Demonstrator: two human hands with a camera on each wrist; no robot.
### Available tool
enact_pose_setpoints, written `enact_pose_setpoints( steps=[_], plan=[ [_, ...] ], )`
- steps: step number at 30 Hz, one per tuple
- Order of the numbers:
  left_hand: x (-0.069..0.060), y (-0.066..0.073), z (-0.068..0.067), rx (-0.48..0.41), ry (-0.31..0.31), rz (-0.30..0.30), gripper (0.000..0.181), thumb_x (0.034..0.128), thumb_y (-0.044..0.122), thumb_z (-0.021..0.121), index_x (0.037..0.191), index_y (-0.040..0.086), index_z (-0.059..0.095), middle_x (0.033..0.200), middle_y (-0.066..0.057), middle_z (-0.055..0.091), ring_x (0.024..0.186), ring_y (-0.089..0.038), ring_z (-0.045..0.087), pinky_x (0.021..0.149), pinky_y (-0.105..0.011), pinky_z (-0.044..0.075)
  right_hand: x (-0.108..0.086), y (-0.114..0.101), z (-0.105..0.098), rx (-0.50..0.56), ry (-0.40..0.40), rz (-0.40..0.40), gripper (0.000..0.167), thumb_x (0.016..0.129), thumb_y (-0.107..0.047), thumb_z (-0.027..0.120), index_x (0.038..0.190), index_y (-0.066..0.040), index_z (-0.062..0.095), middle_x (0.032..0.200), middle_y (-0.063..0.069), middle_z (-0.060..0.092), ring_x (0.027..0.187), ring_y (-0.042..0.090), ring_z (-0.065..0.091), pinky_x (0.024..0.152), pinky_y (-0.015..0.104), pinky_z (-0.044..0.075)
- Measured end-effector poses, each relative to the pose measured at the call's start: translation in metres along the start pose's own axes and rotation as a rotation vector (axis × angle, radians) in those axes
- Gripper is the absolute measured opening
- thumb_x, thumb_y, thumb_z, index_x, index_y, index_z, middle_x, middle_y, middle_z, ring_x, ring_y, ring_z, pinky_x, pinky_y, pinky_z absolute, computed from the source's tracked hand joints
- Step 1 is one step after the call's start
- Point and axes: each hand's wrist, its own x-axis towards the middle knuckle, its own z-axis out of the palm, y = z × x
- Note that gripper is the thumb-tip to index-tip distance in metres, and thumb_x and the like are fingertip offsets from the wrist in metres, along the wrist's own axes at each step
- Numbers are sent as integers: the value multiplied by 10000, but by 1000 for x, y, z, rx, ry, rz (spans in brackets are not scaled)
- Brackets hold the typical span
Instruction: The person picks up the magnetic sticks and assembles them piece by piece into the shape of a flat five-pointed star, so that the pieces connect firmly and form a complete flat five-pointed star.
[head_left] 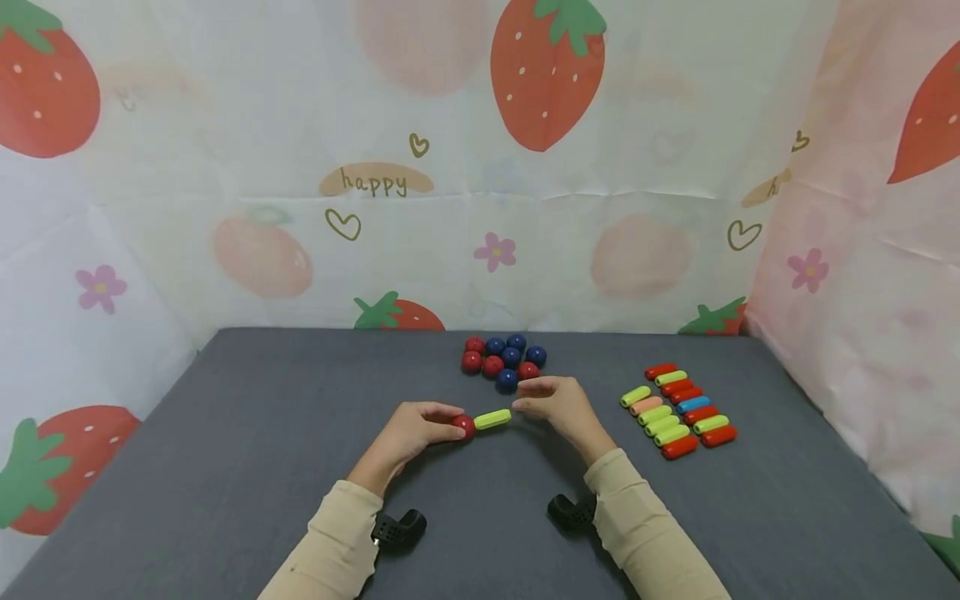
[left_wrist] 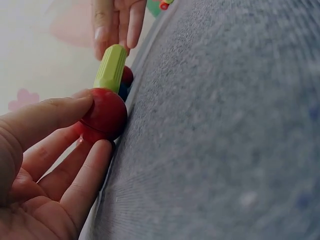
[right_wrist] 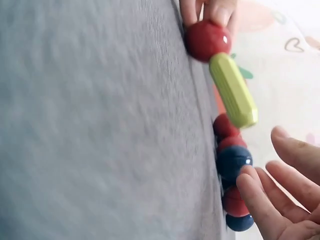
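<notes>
My left hand (head_left: 414, 429) pinches a red ball (head_left: 467, 427) between thumb and fingers, low over the dark table. A yellow-green ribbed rod (head_left: 492, 419) sticks out from that ball toward the right, its near end against it. Just past the rod's free end is my right hand (head_left: 558, 408), its fingers apart and nothing between them. In the right wrist view a gap separates the rod (right_wrist: 234, 90) from the right fingertips (right_wrist: 247, 182). The left wrist view has the thumb on top of the red ball (left_wrist: 105, 114) and fingers beneath.
Behind the hands, several red balls (head_left: 472, 362) and blue balls (head_left: 512, 357) sit grouped on the grey table (head_left: 262, 467). At the right lie short rods in rows: red rods (head_left: 679, 447), yellow-green rods (head_left: 662, 425), a blue rod (head_left: 693, 404) and an orange rod (head_left: 646, 405).
</notes>
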Motion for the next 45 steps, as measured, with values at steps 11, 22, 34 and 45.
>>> enact_pose_setpoints(
  steps=[11,22,34,45],
  plan=[
    [1,-2,-6,-31,-5,-15,337,808,149,826,1133,90,760,1254,-119,688,1168,-244,577,854,-291,556,22,-9,-4,-131,98,7,317,827,-173,817,1118,-69,752,1150,130,740,1051,254,686,863,380,571],
    [1,-2,-6,-27,-10,3,340,822,159,816,1144,74,751,1237,-130,697,1136,-232,595,862,-298,556,31,-15,0,-174,77,9,372,799,-207,843,1132,-69,752,1152,131,737,898,194,718,784,333,589],
    [0,-2,-6,-31,-6,-12,316,823,158,814,1127,88,760,1218,-109,703,1102,-214,600,850,-284,554,38,-22,6,-229,45,26,341,810,-162,829,1128,-61,755,1190,147,717,822,194,734,768,331,605],
    [1,-5,-7,-39,-7,-1,295,816,139,819,1102,88,767,1161,-93,726,1020,-172,625,819,-271,562,45,-19,10,-276,29,-15,310,793,-119,836,1082,-33,767,1141,144,734,747,128,684,661,253,588]
  ],
)
